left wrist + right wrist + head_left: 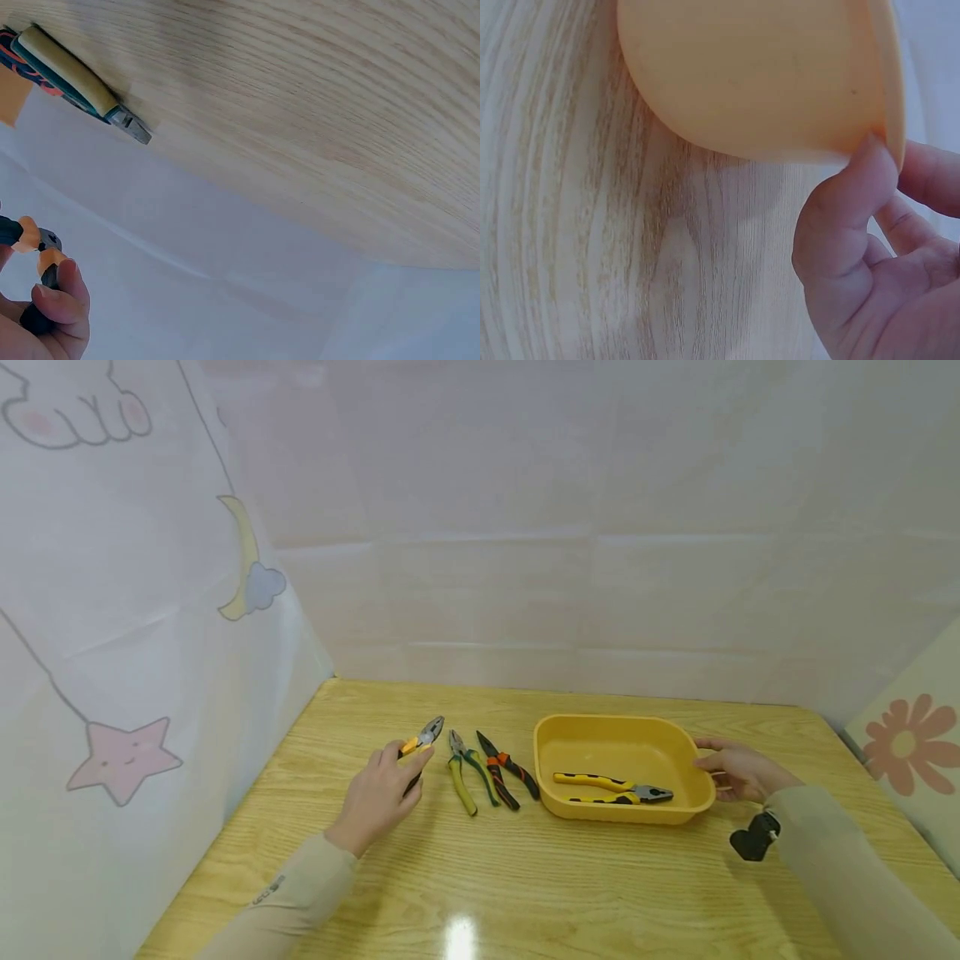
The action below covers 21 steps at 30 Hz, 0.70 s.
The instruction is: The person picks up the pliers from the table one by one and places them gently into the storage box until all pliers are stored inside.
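Observation:
My left hand grips black-and-orange pliers by the handles, jaws pointing away from me. In the left wrist view the fingers curl round one dark handle of these pliers. Just right of that hand lie green-and-yellow pliers, then red-and-black long-nose pliers beside a yellow tray. Yellow-and-black pliers rest inside the tray. At its right end my right hand pinches the rim, thumb and fingers on either side of the tray wall.
Everything stands on a wooden table. Pale cloth hangs behind it, and a printed cloth runs along the left edge. A black device is strapped at the right wrist.

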Each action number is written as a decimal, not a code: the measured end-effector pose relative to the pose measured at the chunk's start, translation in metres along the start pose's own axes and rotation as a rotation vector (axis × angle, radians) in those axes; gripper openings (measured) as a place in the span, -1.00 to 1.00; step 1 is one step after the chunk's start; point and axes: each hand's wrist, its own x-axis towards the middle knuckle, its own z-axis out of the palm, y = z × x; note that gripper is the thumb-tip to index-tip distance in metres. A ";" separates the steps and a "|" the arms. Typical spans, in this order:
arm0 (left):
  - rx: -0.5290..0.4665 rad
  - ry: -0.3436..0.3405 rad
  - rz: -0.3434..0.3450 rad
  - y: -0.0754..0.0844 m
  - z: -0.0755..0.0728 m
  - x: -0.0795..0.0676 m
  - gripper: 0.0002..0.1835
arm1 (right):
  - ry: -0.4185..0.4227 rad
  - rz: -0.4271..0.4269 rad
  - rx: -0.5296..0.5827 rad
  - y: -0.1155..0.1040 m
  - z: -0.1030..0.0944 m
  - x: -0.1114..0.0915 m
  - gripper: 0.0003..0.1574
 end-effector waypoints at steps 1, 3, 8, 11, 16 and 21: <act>0.003 0.008 0.009 0.000 -0.001 0.001 -0.54 | 0.000 -0.001 -0.001 0.000 0.000 0.000 -0.18; 0.005 0.023 0.032 0.000 -0.002 0.003 -0.53 | 0.001 -0.003 0.000 0.000 0.000 0.000 -0.19; 0.008 0.012 0.074 0.004 -0.007 0.008 -0.53 | 0.005 -0.008 0.002 0.001 0.000 0.000 -0.20; 0.002 0.001 0.095 0.006 -0.008 0.011 -0.53 | 0.004 -0.008 0.007 0.001 0.000 0.000 -0.19; -0.009 0.003 0.123 0.009 -0.009 0.016 -0.49 | -0.004 -0.013 0.018 0.002 0.000 0.000 -0.21; -0.024 0.016 0.138 0.012 -0.008 0.020 -0.53 | -0.004 -0.017 0.019 0.001 0.000 0.000 -0.22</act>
